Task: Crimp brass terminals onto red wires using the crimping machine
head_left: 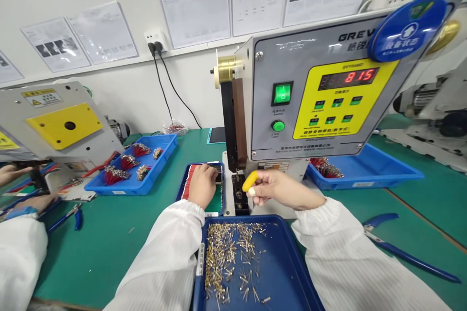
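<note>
The left hand point(202, 185) curls over flat red wires point(185, 189) in a dark blue tray point(178, 197). The right hand point(273, 187), wearing a yellow rubber finger cot point(250, 181), pinches narrowly beside a metal press point(239, 189), holding nothing discernible, above thin brass pins point(233, 257) in a blue tray point(292, 257).

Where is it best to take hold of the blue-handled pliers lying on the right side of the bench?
Take the blue-handled pliers by the long handle, near its middle, from above, with the right hand. They lie flat on the green mat, and that handle runs out free, away from the white sleeve.
</note>
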The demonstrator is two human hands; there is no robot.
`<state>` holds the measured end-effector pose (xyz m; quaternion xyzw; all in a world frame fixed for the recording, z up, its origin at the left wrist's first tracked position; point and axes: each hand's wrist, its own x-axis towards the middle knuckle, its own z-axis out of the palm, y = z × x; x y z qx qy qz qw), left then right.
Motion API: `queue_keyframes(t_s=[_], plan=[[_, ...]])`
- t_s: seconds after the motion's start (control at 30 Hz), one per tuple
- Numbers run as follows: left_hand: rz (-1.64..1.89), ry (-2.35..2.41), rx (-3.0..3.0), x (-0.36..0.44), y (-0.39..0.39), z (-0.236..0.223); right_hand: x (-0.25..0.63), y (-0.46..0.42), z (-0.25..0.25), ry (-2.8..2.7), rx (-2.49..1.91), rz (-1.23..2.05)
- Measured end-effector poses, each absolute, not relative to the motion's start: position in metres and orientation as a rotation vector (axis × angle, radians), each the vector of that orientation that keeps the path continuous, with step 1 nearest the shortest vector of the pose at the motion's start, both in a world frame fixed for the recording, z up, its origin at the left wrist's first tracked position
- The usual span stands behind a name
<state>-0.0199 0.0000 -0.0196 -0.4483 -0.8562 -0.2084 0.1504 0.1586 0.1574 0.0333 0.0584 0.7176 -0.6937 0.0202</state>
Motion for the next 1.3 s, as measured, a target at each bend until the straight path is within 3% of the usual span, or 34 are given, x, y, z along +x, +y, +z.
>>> queue_keyframes(t_s=[0.2,0.43,0.7,1.3], plan=[[-0.809,-2.221,-1.405,-0.003,0.0,-0.012,0.155,0.162,0.025,2.178,0.378,-2.306],[-0.941,-2.022,-1.473,0.007,-0.003,-0.006,0.149,0.162,0.017,2.222,0.33,-2.258],[-0.895,-1.978,-1.479,0.01,-0.003,-0.008,0.136,0.15,0.008,2.452,0.345,-2.431],[-0.926,-1.841,-1.502,0.009,-0.001,-0.01,0.126,0.145,-0.004,2.614,0.488,-2.41]])
